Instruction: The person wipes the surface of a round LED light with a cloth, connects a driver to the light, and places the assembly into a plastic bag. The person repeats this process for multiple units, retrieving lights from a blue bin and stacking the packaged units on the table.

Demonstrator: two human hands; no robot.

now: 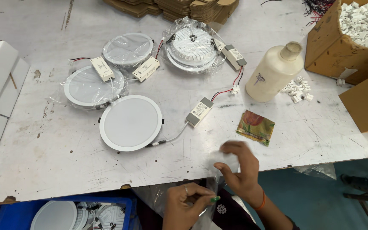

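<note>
Both hands' fingers (201, 198) pinched, close together.

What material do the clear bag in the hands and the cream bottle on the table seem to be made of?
The clear bag looks like thin glossy plastic film: it is see-through, with creases and glare. The cream bottle is probably semi-matt plastic: opaque, smooth, with soft highlights.

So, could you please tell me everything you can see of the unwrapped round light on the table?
The light is a flat round panel with a white rim and a frosted white face, lying face up and unbagged on the scratched table. Small dark clips show at its edge. A thin white cable leaves its lower right edge and runs to a grey-and-white driver box. No hand touches it.
</note>
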